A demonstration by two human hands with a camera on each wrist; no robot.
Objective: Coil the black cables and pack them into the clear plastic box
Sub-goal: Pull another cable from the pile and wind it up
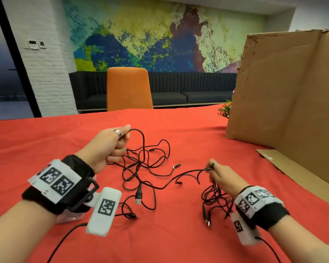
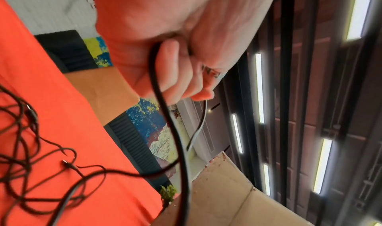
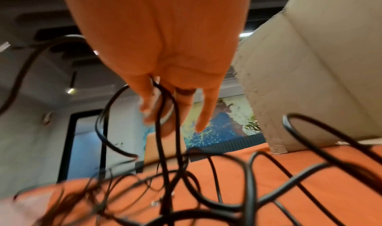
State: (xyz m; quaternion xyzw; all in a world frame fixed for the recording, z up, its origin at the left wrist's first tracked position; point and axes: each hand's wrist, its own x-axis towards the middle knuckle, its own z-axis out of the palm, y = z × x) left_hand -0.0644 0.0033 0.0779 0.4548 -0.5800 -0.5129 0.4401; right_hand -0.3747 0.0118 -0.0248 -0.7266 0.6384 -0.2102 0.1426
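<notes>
Several thin black cables (image 1: 141,168) lie tangled on the red tablecloth (image 1: 46,141) between my hands. My left hand (image 1: 122,141) is raised at the far left of the tangle, its fingers curled round one black cable (image 2: 157,85) that loops out over the pile. At the right, my right hand (image 1: 212,168) pinches a bunch of cables; loose loops (image 1: 215,198) hang from it down to the cloth. In the right wrist view these cable loops (image 3: 165,147) drop from between the thumb and fingers of my right hand (image 3: 163,113). A USB plug (image 1: 138,199) lies near the middle.
A tall cardboard sheet (image 1: 283,111) stands at the right, with a flat flap (image 1: 292,168) on the table. An orange chair (image 1: 128,88) is at the far table edge, and a small plant (image 1: 225,109) sits behind the cardboard. Something translucent (image 1: 68,217) shows under my left wrist.
</notes>
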